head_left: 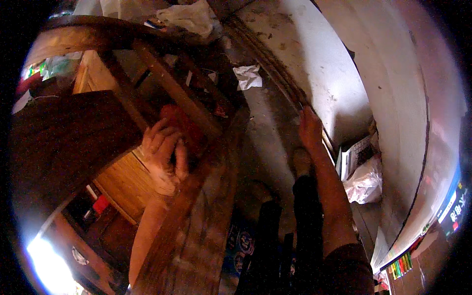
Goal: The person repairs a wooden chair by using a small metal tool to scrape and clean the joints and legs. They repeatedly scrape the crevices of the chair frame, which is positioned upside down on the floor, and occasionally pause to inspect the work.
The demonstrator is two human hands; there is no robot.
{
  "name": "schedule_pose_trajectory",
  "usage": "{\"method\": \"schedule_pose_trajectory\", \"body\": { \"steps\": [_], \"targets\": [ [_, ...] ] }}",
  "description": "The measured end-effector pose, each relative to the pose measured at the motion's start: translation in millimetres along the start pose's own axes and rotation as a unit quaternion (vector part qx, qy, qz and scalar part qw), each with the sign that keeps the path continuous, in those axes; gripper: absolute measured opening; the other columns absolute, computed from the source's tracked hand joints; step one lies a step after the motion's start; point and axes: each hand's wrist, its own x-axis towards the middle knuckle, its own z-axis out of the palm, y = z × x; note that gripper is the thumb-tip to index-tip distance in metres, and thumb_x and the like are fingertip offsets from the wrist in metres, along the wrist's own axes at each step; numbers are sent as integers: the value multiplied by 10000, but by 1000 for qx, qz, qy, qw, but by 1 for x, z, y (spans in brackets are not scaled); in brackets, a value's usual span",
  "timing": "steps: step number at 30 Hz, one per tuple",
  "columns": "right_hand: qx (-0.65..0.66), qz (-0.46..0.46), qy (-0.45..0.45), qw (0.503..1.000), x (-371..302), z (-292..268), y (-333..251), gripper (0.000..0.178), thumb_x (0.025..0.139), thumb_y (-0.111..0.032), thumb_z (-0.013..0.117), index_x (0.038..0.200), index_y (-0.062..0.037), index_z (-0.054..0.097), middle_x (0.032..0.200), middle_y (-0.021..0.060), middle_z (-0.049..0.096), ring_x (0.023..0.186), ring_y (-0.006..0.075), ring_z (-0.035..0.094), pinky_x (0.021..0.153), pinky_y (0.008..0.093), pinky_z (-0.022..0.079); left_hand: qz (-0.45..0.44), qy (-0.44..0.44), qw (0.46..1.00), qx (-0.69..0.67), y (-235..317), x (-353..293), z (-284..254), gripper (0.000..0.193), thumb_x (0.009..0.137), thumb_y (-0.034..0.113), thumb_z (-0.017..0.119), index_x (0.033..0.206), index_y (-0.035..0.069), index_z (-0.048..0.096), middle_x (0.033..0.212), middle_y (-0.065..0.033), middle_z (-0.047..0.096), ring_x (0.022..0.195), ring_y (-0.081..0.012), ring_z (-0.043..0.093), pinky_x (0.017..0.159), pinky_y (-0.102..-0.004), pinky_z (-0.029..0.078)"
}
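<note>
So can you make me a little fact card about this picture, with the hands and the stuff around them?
Left hand: the left hand, fingers bent, beside a wooden frame; any grip is unclear
Right hand: the right hand, at the near end of a long dark strip; any grip is unclear
Ahead: a crumpled white sheet
Off right: a plastic bag

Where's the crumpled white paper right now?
In the head view, the white paper lies on the floor, above centre, up and left of the right hand.
</note>
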Motion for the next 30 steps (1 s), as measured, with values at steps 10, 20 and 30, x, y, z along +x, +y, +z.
{"method": "schedule_pose_trajectory", "body": {
  "steps": [10, 20, 30],
  "targets": [
    [-62, -33, 64, 995, 100, 42, -60, 92, 807, -89, 475, 854, -11, 488, 751, 255, 562, 720, 428, 558, 592, 509, 436, -6, -27, 999, 18, 7, 5, -4, 121, 676, 41, 550, 777, -3, 599, 847, -128, 595, 952, -340, 527, 862, -469, 369],
    [-16, -78, 78, 994, 170, 76, -78, 129, 779, -96, 490, 824, 14, 538, 750, 254, 577, 731, 429, 566, 602, 509, 454, -18, -27, 999, 16, 7, 5, -2, 147, 641, 31, 568, 780, 2, 607, 848, -127, 592, 953, -336, 531, 847, -459, 375],
    [63, -48, 35, 996, 193, 56, -143, 134, 715, -69, 543, 806, 25, 575, 795, 236, 596, 745, 398, 588, 662, 476, 476, -22, -44, 999, 16, 6, 3, -4, 174, 616, 44, 569, 781, 13, 614, 861, -120, 597, 966, -331, 527, 856, -468, 361]
  ]
}}
